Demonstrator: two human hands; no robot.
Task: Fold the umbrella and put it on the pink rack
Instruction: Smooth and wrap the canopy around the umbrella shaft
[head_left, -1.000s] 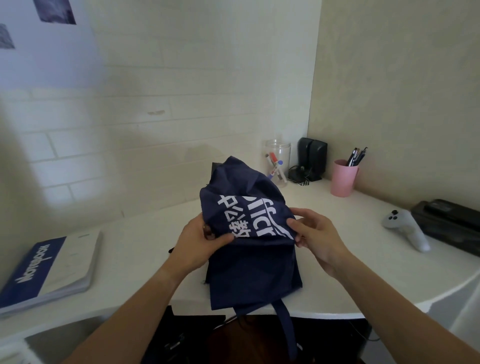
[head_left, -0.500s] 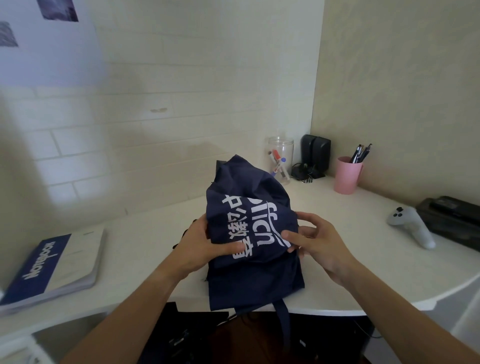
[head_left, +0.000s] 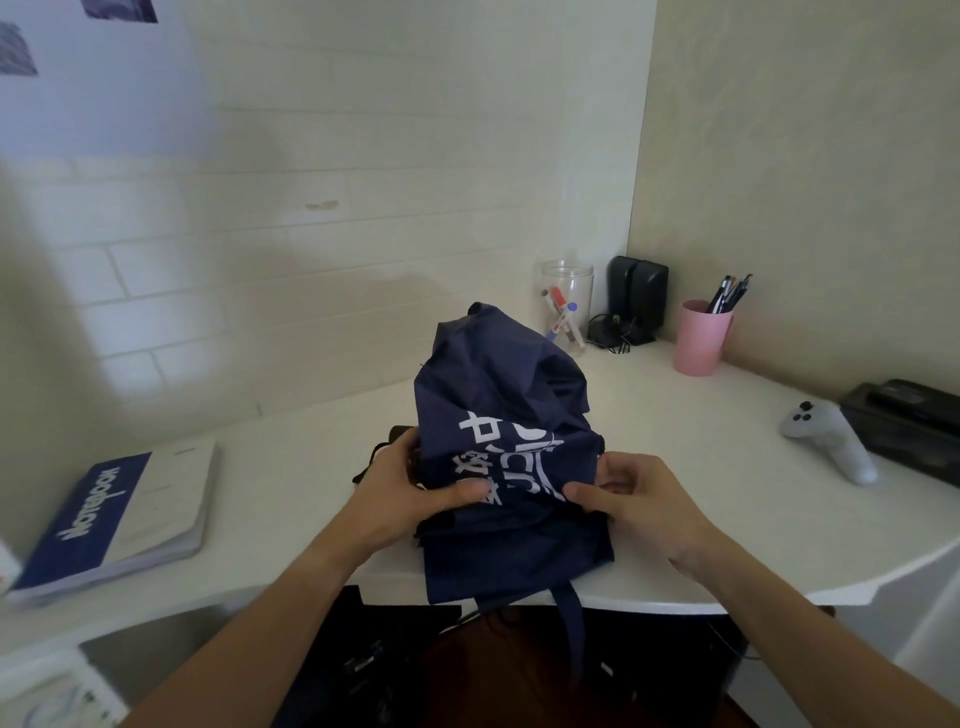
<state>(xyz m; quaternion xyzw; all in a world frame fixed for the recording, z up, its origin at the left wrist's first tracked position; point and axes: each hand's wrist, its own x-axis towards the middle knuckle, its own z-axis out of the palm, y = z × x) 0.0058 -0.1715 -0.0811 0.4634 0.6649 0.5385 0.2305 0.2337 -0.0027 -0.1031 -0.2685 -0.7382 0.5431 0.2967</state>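
Note:
A navy blue umbrella (head_left: 498, 395) with white printed lettering stands bunched up on the white desk (head_left: 675, 457), its canopy gathered into a loose mound. Its lower cloth and a strap hang over the desk's front edge. My left hand (head_left: 410, 499) grips the cloth on the left side, thumb pressed over the lettering. My right hand (head_left: 634, 499) pinches the cloth on the right side. The handle and shaft are hidden under the cloth. No pink rack is in view.
A blue and white notebook (head_left: 119, 514) lies at the left. A clear jar with markers (head_left: 566, 312), black speakers (head_left: 636, 296) and a pink pen cup (head_left: 701, 338) stand in the back corner. A white controller (head_left: 831, 441) and a black box (head_left: 914, 426) lie at the right.
Both hands have slid lower and drawn the cloth in, so the lettering is more crumpled. The umbrella's mound has shifted slightly and the view has tilted down.

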